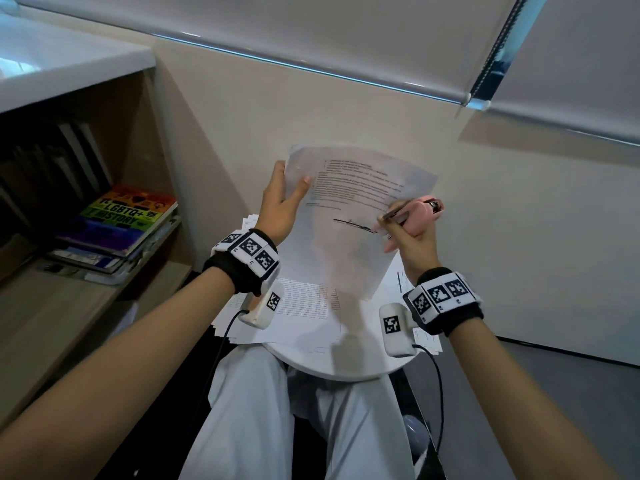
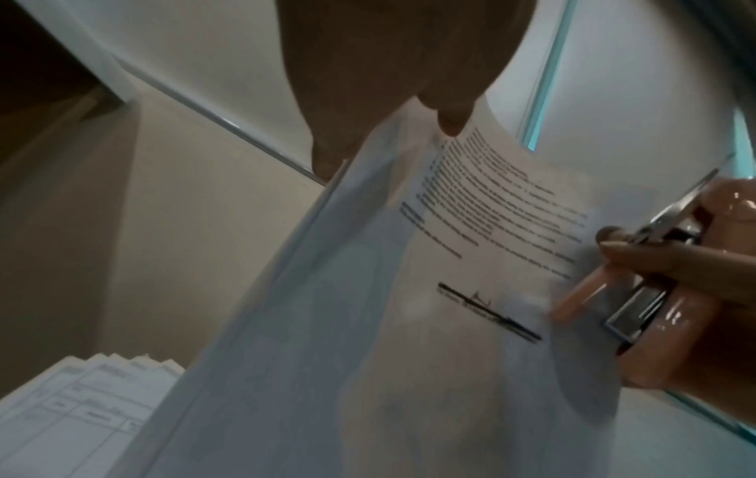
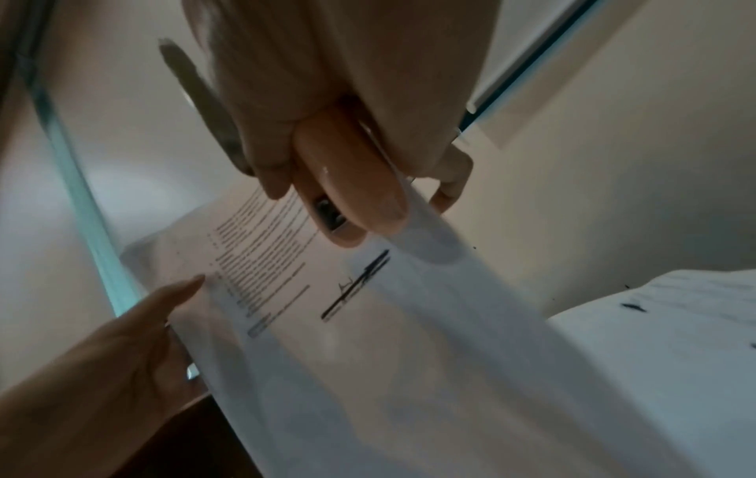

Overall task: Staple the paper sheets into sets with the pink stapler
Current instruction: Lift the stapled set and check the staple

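One pink stapler point(image 1: 423, 216) was in use, and one set of paper sheets point(image 1: 346, 220) was held up in the air above a small round white table point(image 1: 346, 370); how many sheets made up that raised set could not be told. More printed sheets lay on the table in loose piles point(image 1: 298, 306), fanned at the edges and too many to count. Two hands were at work.

The left hand point(image 1: 278, 211) pinched the raised set at its upper left edge, thumb point(image 1: 298, 188) lying on the printed face and the other fingers curled behind the paper. In the left wrist view the fingers point(image 2: 452, 119) pressed against the top of the page just beside the lines of text.

The right hand point(image 1: 412, 240) was wrapped round the stapler, fingers curled tight about its pink body, at the right edge of the same set. The stapler stood slightly parted, its metal arm point(image 2: 638, 239) lifted from the pink base, with the paper's edge reaching in between; whether it had bitten down on the sheets could not be told. In the right wrist view the stapler's rounded nose point(image 3: 351, 200) pointed down onto the page, close to a heavy black scribble point(image 3: 360, 284) under the text.

To the left stood one wooden shelf unit point(image 1: 145, 140) with a short stack of books point(image 1: 117, 233) lying flat, a rainbow-covered one on top.
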